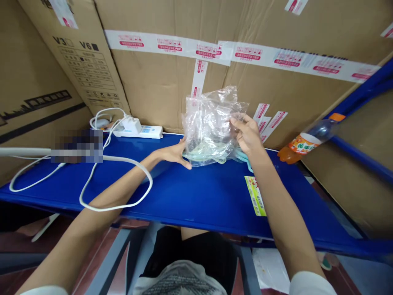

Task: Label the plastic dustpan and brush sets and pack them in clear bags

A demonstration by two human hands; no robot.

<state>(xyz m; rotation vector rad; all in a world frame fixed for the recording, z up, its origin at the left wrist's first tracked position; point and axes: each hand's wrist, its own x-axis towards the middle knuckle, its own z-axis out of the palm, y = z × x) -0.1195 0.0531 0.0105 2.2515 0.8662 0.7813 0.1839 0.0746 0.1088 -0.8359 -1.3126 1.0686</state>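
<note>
A clear, crinkled plastic bag stands on the blue table against the cardboard wall. Pale green, thin curved pieces show through its lower part; their kind I cannot make out. My right hand pinches the bag's upper right edge between thumb and fingers. At the lower left corner of the bag, my left hand rests with thumb and fingers spread, touching its side. Light blue strips lie at the bag's right, below my right wrist. Partly under my right forearm is a yellow-green printed card.
An orange drink bottle leans at the right by the blue frame. White cables loop over my left forearm. A white power strip with a plugged-in adapter lies at the back left. Taped cardboard walls the table.
</note>
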